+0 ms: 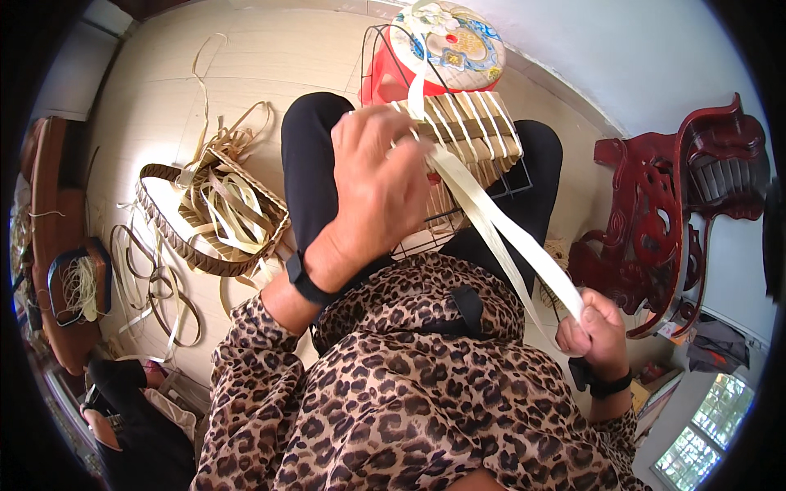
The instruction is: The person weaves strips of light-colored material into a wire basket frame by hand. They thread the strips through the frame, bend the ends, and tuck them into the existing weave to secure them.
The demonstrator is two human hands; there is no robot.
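Observation:
A black wire basket frame (pixel 506 194) rests across my lap between my knees, with pale flat strips (pixel 489 124) wound side by side round one part of it. Over its left end my left hand (pixel 372 184) is curled and a little blurred; its fingers are closed, and what they grip is hidden. A long cream strip (pixel 528 250), doubled into two lengths, runs from beside those fingers down to the right. Away from the frame, its lower end is gripped in my closed right hand (pixel 596 326).
A red stool (pixel 391 78) with a round patterned top stands beyond the frame. On the floor to the left lies a brown woven basket (pixel 214 263) holding loose strips, with more coiled strips (pixel 168 299) beside it. Carved dark-red wooden furniture (pixel 655 209) stands right. Another person (pixel 135 425) is at lower left.

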